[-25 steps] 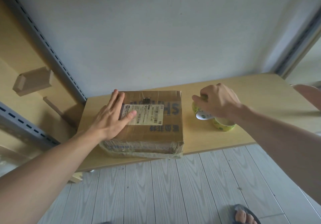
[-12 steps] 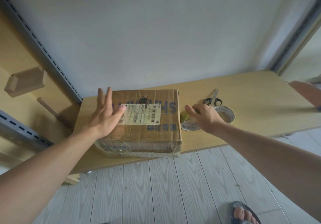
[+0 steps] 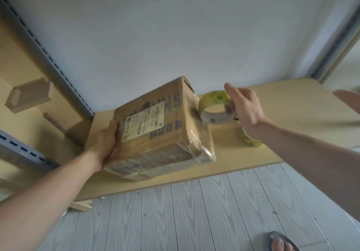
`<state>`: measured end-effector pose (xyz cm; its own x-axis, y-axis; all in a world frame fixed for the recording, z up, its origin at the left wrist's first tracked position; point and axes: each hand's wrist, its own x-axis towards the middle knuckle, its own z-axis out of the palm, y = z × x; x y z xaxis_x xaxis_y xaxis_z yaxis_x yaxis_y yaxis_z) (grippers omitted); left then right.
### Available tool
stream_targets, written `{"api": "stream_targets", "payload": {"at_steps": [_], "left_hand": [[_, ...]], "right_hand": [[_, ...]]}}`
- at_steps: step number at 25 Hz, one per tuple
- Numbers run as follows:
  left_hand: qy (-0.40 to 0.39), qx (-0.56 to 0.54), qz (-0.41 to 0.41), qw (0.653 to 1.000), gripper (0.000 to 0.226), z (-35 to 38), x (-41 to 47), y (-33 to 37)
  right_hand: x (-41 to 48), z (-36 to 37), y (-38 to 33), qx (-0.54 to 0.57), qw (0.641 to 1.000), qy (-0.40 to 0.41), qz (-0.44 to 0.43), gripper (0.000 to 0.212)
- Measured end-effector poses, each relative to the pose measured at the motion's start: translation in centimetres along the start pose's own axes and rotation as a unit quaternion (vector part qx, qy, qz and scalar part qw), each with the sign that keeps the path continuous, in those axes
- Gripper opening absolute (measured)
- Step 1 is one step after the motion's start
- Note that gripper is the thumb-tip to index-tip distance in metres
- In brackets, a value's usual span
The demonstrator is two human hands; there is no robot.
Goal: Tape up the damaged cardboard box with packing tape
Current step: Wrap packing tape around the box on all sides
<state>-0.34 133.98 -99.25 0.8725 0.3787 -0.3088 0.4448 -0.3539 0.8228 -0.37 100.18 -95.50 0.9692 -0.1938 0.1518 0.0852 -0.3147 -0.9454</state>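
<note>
A brown cardboard box with a white shipping label and clear tape on its sides is tilted up, its left edge raised off the wooden table. My left hand grips that left edge, thumb on top. My right hand holds a roll of clear packing tape with green dots up in the air, right beside the box's right side, index finger stretched over the roll. A second tape roll lies on the table under my right wrist.
A white wall rises behind the table. Metal shelf rails and wooden brackets stand at the left. Grey plank floor lies below, with my sandalled foot at the bottom right.
My left hand went from lying flat on the box top to gripping its left edge and tilting it up. My right hand lifted a tape roll off the table to the box's right side.
</note>
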Motion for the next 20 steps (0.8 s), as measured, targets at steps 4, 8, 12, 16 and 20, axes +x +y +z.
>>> {"api": "stream_targets", "payload": {"at_steps": [4, 8, 12, 16, 20], "left_hand": [[-0.085, -0.073, -0.029, 0.993, 0.058, 3.7, -1.7, -0.4], [-0.038, 0.14, 0.075, 0.987, 0.061, 5.2, 0.0, -0.7], [0.036, 0.253, 0.297, 0.92, 0.049, 2.9, -1.3, 2.1], [-0.165, 0.012, 0.323, 0.932, 0.076, 0.1, -4.7, 9.4], [-0.224, 0.037, 0.294, 0.928, 0.07, -0.2, -6.4, 11.8]], "right_hand": [[1.4, 0.5, -4.4, 0.169, 0.984, 0.048, 0.008, 0.043], [2.2, 0.4, -5.8, 0.242, 0.965, 0.093, 0.042, 0.04], [2.4, 1.9, -7.1, 0.257, 0.962, 0.081, 0.046, 0.037], [2.4, 4.2, -9.3, 0.232, 0.97, 0.064, 0.034, 0.036], [1.8, 7.0, -11.2, 0.195, 0.98, 0.035, 0.014, 0.04]]}}
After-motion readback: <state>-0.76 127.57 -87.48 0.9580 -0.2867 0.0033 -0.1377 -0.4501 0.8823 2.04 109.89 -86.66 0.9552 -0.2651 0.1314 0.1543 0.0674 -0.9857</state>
